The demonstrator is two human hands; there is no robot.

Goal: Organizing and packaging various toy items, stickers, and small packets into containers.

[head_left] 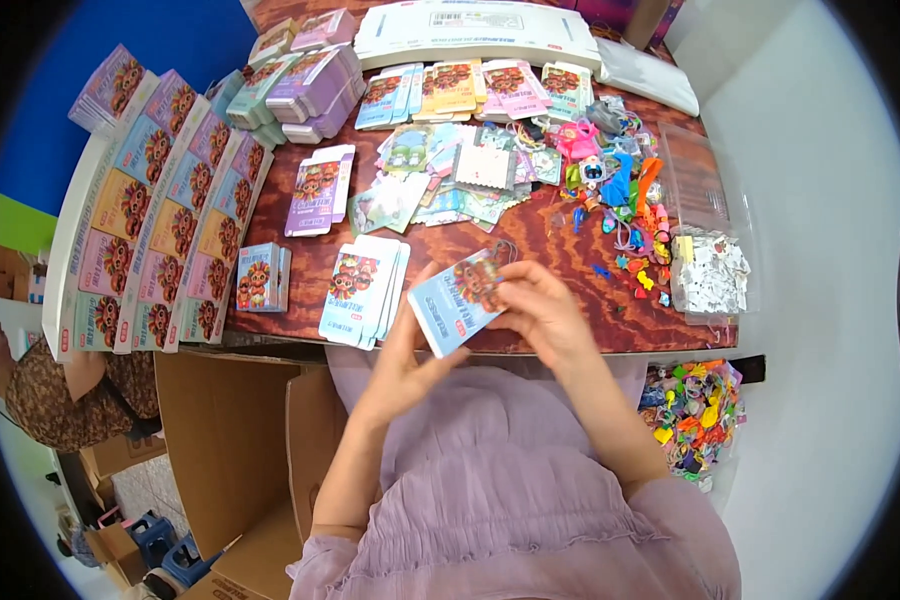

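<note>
Over the table's near edge I hold a light-blue printed carton (450, 305) at a tilt. My left hand (402, 365) grips its left and lower side, thumb along the bottom edge. At the upper right end, the fingers of my right hand (550, 315) are closed around the carton. A thin dark loop shows past that end; whether it is inside the carton is hard to see. Left of my hands lies a fanned stack of flat blue cartons (360, 290). Beyond it a purple carton stack (320, 190) rests near a pile of printed cards and sachets (420, 190).
Small colourful toys (620, 190) cover the right side, beside a clear tray (710, 270) of white pieces. Filled display boxes (150, 210) stand left; carton stacks (310, 90) line the back. A bag of trinkets (695, 415) hangs lower right. An open cardboard box (220, 440) sits below left, near another person (80, 400).
</note>
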